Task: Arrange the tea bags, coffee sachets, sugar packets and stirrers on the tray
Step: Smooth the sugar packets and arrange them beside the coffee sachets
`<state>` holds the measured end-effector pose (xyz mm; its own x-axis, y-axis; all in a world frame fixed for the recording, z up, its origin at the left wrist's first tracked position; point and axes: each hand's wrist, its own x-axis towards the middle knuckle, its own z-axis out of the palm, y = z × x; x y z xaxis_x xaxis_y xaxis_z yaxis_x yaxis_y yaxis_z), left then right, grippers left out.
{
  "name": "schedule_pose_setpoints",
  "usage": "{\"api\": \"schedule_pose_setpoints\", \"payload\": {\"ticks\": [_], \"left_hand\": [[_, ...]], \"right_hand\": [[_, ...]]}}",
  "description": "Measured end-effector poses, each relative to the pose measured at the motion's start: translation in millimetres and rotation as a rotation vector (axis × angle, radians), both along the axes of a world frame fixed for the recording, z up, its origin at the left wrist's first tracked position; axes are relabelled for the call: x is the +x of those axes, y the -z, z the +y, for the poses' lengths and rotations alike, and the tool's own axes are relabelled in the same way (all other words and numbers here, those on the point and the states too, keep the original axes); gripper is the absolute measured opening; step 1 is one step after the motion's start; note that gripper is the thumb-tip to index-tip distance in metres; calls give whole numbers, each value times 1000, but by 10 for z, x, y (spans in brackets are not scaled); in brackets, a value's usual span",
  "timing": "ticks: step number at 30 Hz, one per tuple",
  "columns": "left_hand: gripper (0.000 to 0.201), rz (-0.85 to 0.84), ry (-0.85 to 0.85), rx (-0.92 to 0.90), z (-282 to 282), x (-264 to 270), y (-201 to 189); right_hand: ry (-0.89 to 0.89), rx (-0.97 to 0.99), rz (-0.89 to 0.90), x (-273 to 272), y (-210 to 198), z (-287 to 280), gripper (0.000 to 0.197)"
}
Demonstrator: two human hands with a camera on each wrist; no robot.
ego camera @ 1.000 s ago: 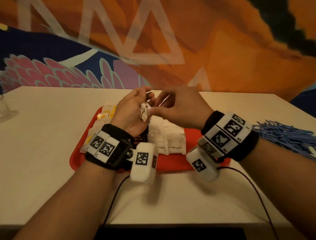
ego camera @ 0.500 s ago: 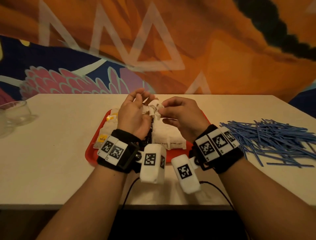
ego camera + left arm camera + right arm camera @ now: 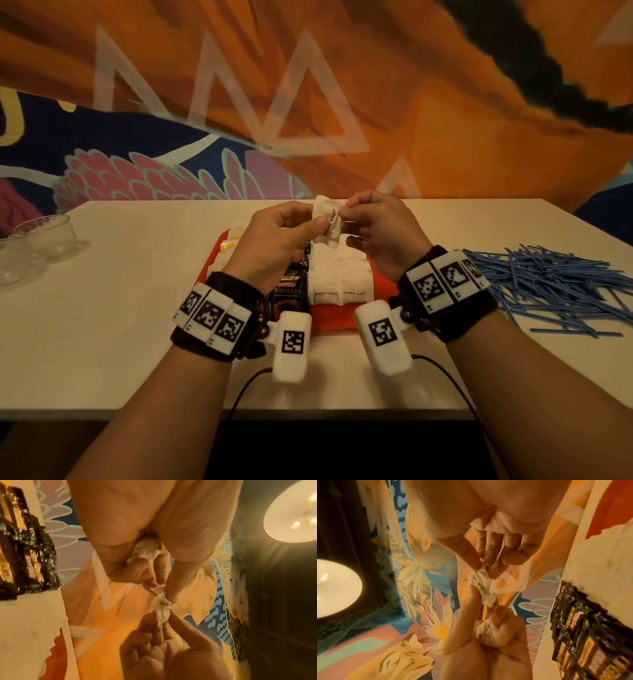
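Both hands, the left hand (image 3: 274, 240) and right hand (image 3: 380, 229), now pinch 1 crumpled sugar packet (image 3: 329, 222) stretched upright between them above the tray (image 3: 337, 317); straightened, it looks ready for placing.

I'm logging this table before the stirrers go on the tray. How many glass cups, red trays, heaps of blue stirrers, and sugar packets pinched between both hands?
Glass cups: 2
Red tray: 1
Heap of blue stirrers: 1
Sugar packet pinched by left hand and right hand: 1
Total: 5
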<state>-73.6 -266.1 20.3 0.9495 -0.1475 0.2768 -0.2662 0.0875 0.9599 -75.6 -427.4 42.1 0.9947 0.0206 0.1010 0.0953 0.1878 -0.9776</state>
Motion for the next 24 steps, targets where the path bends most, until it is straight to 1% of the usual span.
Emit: {"api": "schedule_pose_setpoints", "payload": {"ticks": [3,4,6,8,9,12,14,15,16,17,19,20,21,24], "left_hand": [[12,45,2,-53,-8,9,17],[13,53,-9,-71,-10,16,17],[13,63,-13,-107,-16,12,7],[15,70,4,-129,-28,5,0],[15,66,4,-128,-32,-2,-2],[13,33,-89,-142,-44,22,18],[12,4,-161,-177,-45,41,33],[12,-26,-175,-166,-42,46,43],[13,-69,-180,-105,-39,40,41],[14,-122,-183,-2,-29,35,37],[15,-199,-197,176,-10,35,30],[16,-206,-216,197,4,47,27],[15,-201,-230,179,14,55,24],[7,-129,-227,94,8,58,47]], "right_hand": [[-22,69,11,5,25,-22,17],[-47,42,-2,4,35,-31,14],[-91,-76,-35,-5,51,-35,14],[-81,-144,-73,-8,65,-24,12],[-55,-135,-81,0,72,-16,10],[-9,-72,-49,22,91,-7,17],[-73,-144,-25,16,103,-20,19],[-126,-215,-12,11,104,-31,19],[-172,-284,-11,1,96,-43,18],[-189,-328,-27,2,91,-53,18],[-114,-343,-102,29,77,-67,12],[-60,-334,-137,40,68,-69,6],[-21,-319,-156,49,65,-63,3],[19,-243,-177,51,105,-34,5]]}}
